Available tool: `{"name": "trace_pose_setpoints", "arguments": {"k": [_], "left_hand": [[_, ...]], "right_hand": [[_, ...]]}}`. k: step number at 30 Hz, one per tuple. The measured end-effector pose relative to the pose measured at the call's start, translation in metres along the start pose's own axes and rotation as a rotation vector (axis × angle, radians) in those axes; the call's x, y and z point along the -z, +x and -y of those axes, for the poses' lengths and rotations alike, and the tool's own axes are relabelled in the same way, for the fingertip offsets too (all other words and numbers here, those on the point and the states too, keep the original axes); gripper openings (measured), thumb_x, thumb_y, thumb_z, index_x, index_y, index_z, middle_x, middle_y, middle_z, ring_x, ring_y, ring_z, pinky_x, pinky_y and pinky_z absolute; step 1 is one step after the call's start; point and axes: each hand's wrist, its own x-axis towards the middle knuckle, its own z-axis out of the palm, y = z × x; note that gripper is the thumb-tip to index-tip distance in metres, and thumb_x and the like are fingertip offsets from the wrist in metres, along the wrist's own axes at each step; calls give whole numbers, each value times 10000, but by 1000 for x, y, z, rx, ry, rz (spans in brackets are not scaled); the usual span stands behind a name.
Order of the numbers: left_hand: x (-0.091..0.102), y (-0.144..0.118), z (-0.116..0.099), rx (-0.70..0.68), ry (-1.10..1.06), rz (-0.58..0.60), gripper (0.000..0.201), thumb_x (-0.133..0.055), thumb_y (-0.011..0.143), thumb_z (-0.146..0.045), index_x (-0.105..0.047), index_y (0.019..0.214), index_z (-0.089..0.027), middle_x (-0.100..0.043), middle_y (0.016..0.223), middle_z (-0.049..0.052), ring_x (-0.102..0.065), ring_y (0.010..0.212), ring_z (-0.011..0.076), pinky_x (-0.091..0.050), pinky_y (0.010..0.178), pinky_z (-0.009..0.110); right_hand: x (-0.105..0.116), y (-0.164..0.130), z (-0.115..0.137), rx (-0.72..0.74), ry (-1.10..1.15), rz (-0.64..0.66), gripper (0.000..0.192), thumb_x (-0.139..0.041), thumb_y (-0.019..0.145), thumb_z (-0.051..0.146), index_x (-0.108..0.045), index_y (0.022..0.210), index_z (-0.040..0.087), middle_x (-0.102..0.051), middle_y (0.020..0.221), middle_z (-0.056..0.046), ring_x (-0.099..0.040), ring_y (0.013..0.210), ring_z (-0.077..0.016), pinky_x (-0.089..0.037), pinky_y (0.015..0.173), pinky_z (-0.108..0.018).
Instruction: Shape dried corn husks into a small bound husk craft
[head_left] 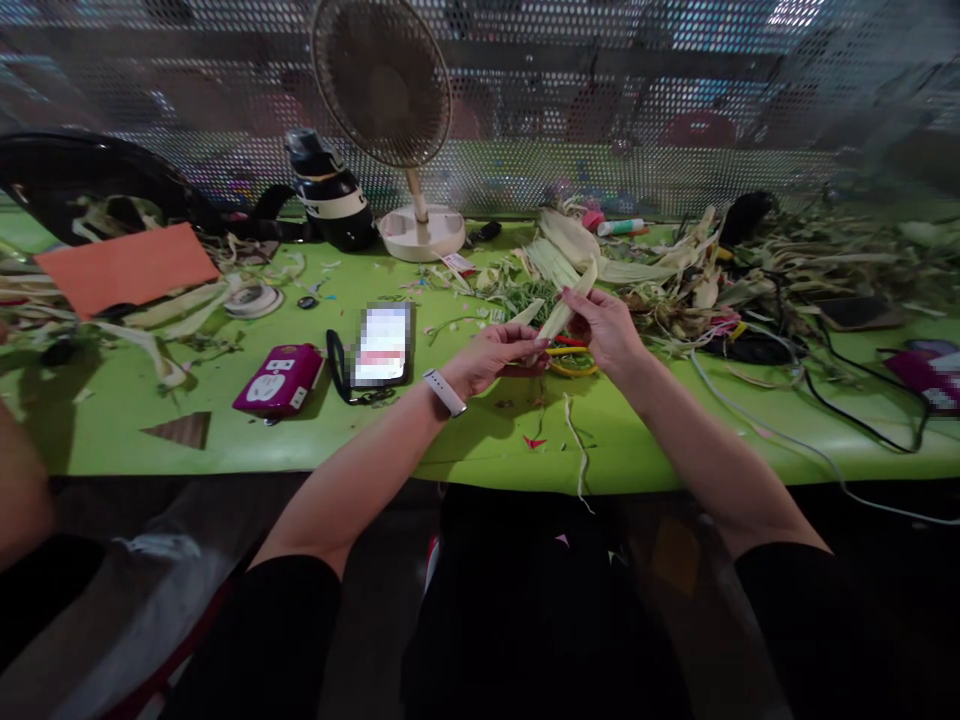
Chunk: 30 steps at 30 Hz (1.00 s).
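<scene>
seen from above, near the middle of the frame: left hand with a pale watch strap at the wrist, fingers curled shut on the lower end of a pale dried leaf strip. right hand just right of it, fingers pinched closed on the same strip higher up, strip slanting up to the right above a green counter. directly under the hands, yellow rings. upper right, a heap of dried leaves. upper middle, a small fan. left of centre, a phone and a magenta case. far left, an orange sheet.
</scene>
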Motion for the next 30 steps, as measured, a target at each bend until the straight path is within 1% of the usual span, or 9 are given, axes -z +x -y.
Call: {"name": "trace_pose_setpoints", "arguments": {"k": [4, 8, 12, 15, 17, 20, 23, 26, 30], "left_hand": [[0, 1, 2, -16, 3, 0, 259, -831, 711, -255, -601, 725, -136, -678, 702, 0, -659, 656, 108, -579, 851, 394], [1, 4, 5, -35, -11, -42, 302, -828, 714, -292, -572, 645, -148, -663, 679, -7, -667, 656, 117, -588, 824, 372], [1, 6, 6, -47, -4, -93, 316, -818, 726, -328, -579, 587, -174, -652, 631, -14, -647, 642, 115, -591, 784, 336], [1, 8, 6, -48, 1, -119, 254, -803, 744, -330, -630, 623, -189, -677, 660, -8, -642, 636, 118, -593, 777, 339], [1, 8, 6, -58, -11, -121, 209, -780, 768, -340, -677, 664, -191, -695, 683, 4, -647, 629, 123, -595, 779, 344], [3, 7, 3, -61, -39, -77, 185, -751, 794, -361, -738, 757, -180, -731, 737, 41, -683, 663, 152, -593, 804, 371], [6, 4, 0, -35, -28, 1, 157, -776, 766, -297, -751, 820, -151, -762, 804, 81, -713, 717, 169, -586, 834, 374], [7, 0, -3, -1, -1, 63, 120, -778, 760, -216, -741, 836, -131, -772, 838, 92, -725, 736, 159, -578, 878, 380], [7, -1, -3, 30, -11, 85, 79, -748, 801, -220, -738, 817, -144, -773, 807, 79, -735, 727, 158, -597, 854, 372]], "right_hand": [[-3, -3, 2, -48, 45, 16, 461, -892, 509, 514, -639, 728, 196, -646, 656, 31, -594, 590, -117, -534, 555, -259], [-6, -8, 5, -84, 22, 69, 447, -838, 593, 566, -650, 770, 201, -663, 678, 18, -622, 628, -133, -531, 564, -259], [-8, -12, 4, -169, -37, 183, 414, -871, 576, 485, -674, 772, 179, -652, 639, 20, -546, 533, -87, -439, 477, -211], [-8, -12, 1, -177, -66, 178, 383, -896, 541, 413, -649, 690, 162, -610, 558, 37, -459, 457, -54, -364, 427, -192], [-8, -11, -1, -183, -62, 153, 378, -891, 547, 411, -635, 669, 161, -606, 544, 39, -443, 441, -49, -354, 418, -190], [-6, -7, -3, -187, -44, 125, 360, -876, 584, 406, -623, 675, 168, -616, 557, 35, -460, 444, -56, -368, 419, -195], [-4, -3, -4, -169, -20, 87, 327, -859, 627, 386, -614, 678, 175, -606, 545, 36, -476, 446, -69, -408, 435, -210], [-3, 1, -7, -165, 17, 54, 294, -844, 650, 373, -629, 698, 179, -640, 576, 21, -533, 478, -97, -461, 467, -234], [-2, 3, -9, -145, 59, 61, 302, -859, 621, 375, -635, 709, 192, -645, 580, 18, -560, 509, -118, -472, 473, -245]]}}
